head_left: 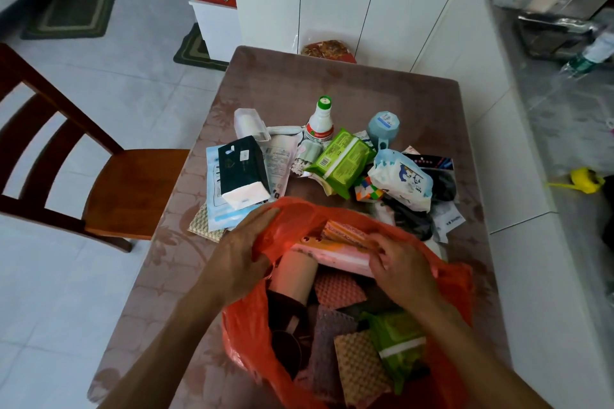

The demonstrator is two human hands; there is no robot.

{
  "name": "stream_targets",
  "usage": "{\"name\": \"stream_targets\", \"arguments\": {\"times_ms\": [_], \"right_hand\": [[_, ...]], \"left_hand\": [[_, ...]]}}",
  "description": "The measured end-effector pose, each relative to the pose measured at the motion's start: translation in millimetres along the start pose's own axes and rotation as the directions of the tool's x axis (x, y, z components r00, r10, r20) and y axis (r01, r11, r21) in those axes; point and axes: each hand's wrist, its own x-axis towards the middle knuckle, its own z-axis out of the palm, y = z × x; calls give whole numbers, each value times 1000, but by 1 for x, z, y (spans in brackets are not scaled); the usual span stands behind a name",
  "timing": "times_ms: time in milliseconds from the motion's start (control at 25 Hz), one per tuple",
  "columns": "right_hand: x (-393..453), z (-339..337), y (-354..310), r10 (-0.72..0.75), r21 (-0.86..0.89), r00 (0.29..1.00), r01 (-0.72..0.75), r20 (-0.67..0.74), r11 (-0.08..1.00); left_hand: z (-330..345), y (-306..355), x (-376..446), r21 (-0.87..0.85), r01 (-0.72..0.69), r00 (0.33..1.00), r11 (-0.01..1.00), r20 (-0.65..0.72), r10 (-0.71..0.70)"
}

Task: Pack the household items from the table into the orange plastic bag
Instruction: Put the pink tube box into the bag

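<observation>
**A:** From my remote seat I see the orange plastic bag (246,319) at six o'clock on the table (332,86), mouth open toward me. What have the hands got?

**B:** The left hand (242,249) is at the bag's nine o'clock rim, fingers curled and pressed together on the orange film, holding that edge up. The right hand (403,267) is at about one o'clock inside the mouth, thumb and fingertips pinching the end of a pink packet (332,254) that lies across the opening.

**A:** I make out a striped wafer-like pack (345,232) just beyond the pink one, touching it. Inside the bag?

**B:** A cardboard tube (295,276), textured cloths (362,365) in pink, grey and tan, and a green wipes pack (397,342) at four o'clock within the bag. A dark round thing sits lower left; I cannot tell what it is.

**A:** And still on the table?

**B:** At twelve o'clock from the bag, a white bottle with a green cap (320,123), upright. At eleven, a black tissue pack (244,171) resting on flat blue-white pouches. Toward one o'clock, another green wipes packet (342,163), a blue cup (383,129), a puzzle cube (367,189) and a blue-white soft pack (403,181), all crowded together and touching.

**A:** A wooden chair (109,183) stands at nine o'clock beside the table.
</observation>
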Motion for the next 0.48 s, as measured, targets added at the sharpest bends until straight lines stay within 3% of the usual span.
{"name": "stream_targets", "arguments": {"times_ms": [80, 120, 160, 200, 240, 280, 320, 360, 440, 480], "right_hand": [[27, -16, -7, -49, 158, 920, 119, -389, 980], [50, -21, -8, 59, 264, 871, 83, -488, 961], [76, -20, -4, 210, 382, 856, -16, -472, 924], [100, -13, 3, 316, 395, 891, -176, -326, 902], [119, 4, 14, 356, 249, 932, -330, -66, 910], [128, 24, 23, 380, 70, 892, -407, 243, 911], [130, 42, 30, 386, -45, 804, -412, 453, 910], [128, 59, 38, 362, -90, 755, -377, 547, 922], [124, 74, 50, 284, -90, 788, -282, 546, 955], [123, 70, 49, 258, -74, 813, -259, 522, 963]], "left_hand": [[1, -10, -4, 8, -46, 999, 999, -18, 46], [1, -14, -6, 27, -67, 998, 997, -6, 67], [2, -15, -9, 44, -83, 996, 996, 25, 82], [3, -14, -12, 45, -90, 995, 995, 56, 87], [4, -13, -16, 19, -86, 993, 996, 78, 84], [5, -13, -20, -36, -68, 994, 997, 86, 71], [4, -12, -25, -102, -48, 996, 994, 76, 56], [2, -12, -29, -160, -38, 998, 986, 50, 46], [-4, -16, -35, -189, -20, 999, 982, 23, 25], [-6, -17, -38, -98, -7, 1000, 995, 13, 8]]}}
